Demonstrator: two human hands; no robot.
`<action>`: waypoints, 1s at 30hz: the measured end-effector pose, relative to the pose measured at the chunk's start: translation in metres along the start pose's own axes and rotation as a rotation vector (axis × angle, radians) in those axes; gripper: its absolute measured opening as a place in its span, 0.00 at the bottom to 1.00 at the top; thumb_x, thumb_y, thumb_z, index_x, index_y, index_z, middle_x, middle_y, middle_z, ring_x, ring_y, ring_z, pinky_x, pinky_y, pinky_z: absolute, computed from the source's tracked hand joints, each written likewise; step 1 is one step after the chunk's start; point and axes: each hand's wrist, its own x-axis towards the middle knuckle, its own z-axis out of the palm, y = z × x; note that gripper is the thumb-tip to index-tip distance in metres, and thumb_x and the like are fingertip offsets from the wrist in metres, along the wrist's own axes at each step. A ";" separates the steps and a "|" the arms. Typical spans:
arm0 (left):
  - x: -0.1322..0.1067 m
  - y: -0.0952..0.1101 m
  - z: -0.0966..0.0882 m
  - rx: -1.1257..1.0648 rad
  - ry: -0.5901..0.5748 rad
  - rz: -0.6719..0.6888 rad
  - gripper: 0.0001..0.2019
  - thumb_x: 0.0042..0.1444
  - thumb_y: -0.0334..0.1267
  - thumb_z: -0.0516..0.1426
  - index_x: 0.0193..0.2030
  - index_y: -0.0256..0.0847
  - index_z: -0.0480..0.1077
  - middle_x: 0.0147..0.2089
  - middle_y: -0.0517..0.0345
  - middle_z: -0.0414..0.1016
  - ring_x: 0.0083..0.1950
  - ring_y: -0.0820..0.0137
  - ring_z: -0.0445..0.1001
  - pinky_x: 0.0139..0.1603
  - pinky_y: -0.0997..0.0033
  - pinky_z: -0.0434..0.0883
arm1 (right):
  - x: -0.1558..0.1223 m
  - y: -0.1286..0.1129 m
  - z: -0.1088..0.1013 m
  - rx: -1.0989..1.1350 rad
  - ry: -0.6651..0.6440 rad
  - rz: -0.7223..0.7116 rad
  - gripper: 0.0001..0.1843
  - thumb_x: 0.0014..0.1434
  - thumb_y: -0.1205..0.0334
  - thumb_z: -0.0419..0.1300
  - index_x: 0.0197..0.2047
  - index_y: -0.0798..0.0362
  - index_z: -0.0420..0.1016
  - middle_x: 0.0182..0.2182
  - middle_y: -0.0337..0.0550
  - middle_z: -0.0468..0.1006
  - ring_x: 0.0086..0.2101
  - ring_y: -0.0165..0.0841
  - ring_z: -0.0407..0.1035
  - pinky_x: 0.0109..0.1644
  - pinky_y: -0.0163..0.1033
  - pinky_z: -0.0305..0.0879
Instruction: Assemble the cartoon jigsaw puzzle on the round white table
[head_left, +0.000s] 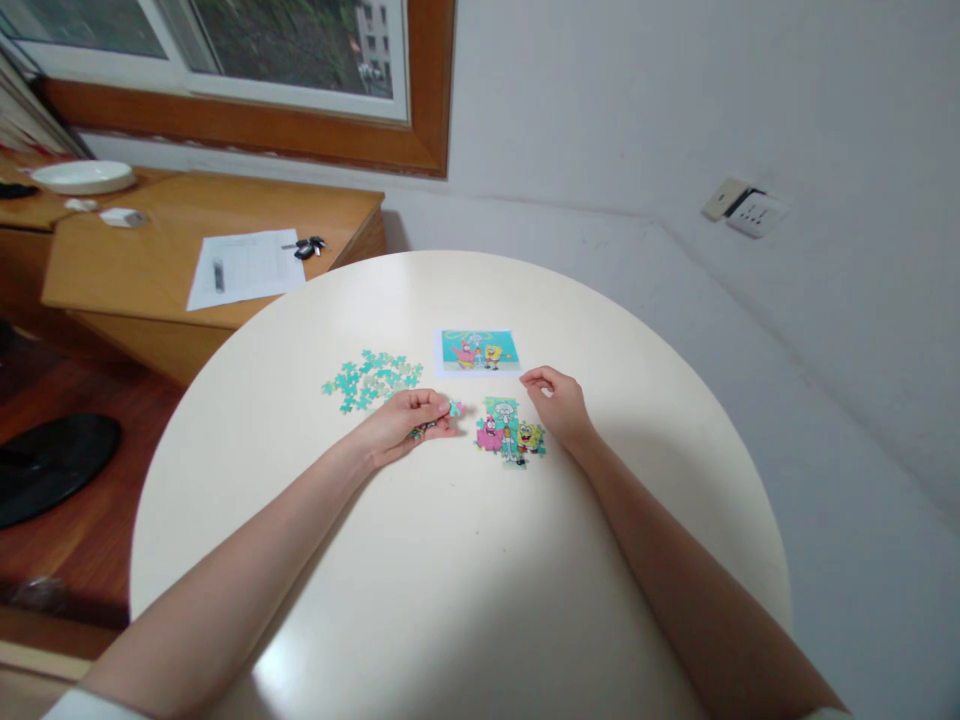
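Note:
My left hand (415, 415) is closed, pinching a small teal and pink puzzle piece (456, 408) at its fingertips. More colourful puzzle pieces (422, 430) show under its curled fingers. To the right lies a partly joined puzzle (506, 435) with a pink starfish, a teal figure and a yellow sponge character. My right hand (559, 402) rests beside it with curled fingers close together, close to the lower right corner of a printed reference picture (480, 352). Whether anything is between those fingers is hidden. Loose teal and green puzzle pieces (371, 380) lie spread out beyond my left hand.
All of this is on a round white table (450, 580). Past its left edge, a wooden desk (165, 215) holds a paper sheet (244, 268), keys (306, 247) and a white dish (84, 177). A wall (600, 120) stands behind and to the right.

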 end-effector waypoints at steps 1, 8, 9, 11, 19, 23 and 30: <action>0.000 0.000 0.000 0.000 -0.001 0.002 0.11 0.42 0.34 0.66 0.23 0.32 0.68 0.22 0.61 0.69 0.26 0.79 0.68 0.43 0.66 0.74 | 0.000 0.000 0.000 0.000 -0.001 -0.001 0.09 0.45 0.67 0.51 0.27 0.52 0.72 0.28 0.40 0.78 0.30 0.32 0.70 0.40 0.38 0.66; 0.000 0.000 0.000 -0.002 -0.005 -0.005 0.09 0.42 0.33 0.66 0.23 0.31 0.70 0.22 0.60 0.69 0.26 0.79 0.68 0.43 0.67 0.74 | 0.000 0.000 -0.001 -0.002 -0.006 0.004 0.09 0.45 0.66 0.51 0.28 0.51 0.72 0.28 0.40 0.78 0.30 0.32 0.70 0.40 0.39 0.65; 0.000 0.000 0.000 -0.003 -0.002 -0.012 0.09 0.42 0.33 0.66 0.23 0.30 0.70 0.22 0.60 0.69 0.26 0.79 0.69 0.43 0.68 0.74 | 0.000 0.000 -0.001 -0.001 -0.004 0.004 0.09 0.45 0.66 0.51 0.28 0.51 0.72 0.28 0.40 0.78 0.30 0.32 0.70 0.40 0.39 0.65; 0.000 0.001 0.000 -0.006 0.005 -0.024 0.09 0.42 0.33 0.66 0.23 0.30 0.71 0.21 0.60 0.69 0.26 0.79 0.69 0.42 0.69 0.74 | 0.000 0.000 0.000 0.002 -0.001 0.006 0.09 0.45 0.66 0.51 0.28 0.52 0.72 0.28 0.40 0.78 0.30 0.32 0.70 0.40 0.39 0.65; 0.001 -0.001 -0.001 -0.003 0.008 0.008 0.08 0.43 0.32 0.66 0.24 0.31 0.71 0.22 0.60 0.69 0.26 0.78 0.69 0.40 0.70 0.74 | 0.000 -0.001 0.000 0.008 -0.004 0.015 0.09 0.45 0.66 0.51 0.27 0.52 0.72 0.28 0.41 0.78 0.30 0.33 0.70 0.40 0.39 0.66; 0.002 -0.002 -0.002 0.006 0.018 0.010 0.09 0.42 0.33 0.66 0.24 0.31 0.71 0.22 0.59 0.69 0.26 0.78 0.69 0.39 0.70 0.74 | 0.000 -0.002 -0.001 0.002 -0.009 0.016 0.09 0.45 0.66 0.51 0.27 0.51 0.72 0.28 0.40 0.78 0.30 0.33 0.70 0.39 0.39 0.66; 0.001 0.000 0.000 0.023 0.047 -0.007 0.10 0.41 0.35 0.66 0.24 0.32 0.70 0.21 0.59 0.70 0.25 0.78 0.68 0.35 0.74 0.72 | 0.000 0.001 0.000 0.000 0.008 -0.017 0.09 0.45 0.67 0.51 0.27 0.51 0.72 0.28 0.39 0.77 0.30 0.32 0.70 0.39 0.39 0.66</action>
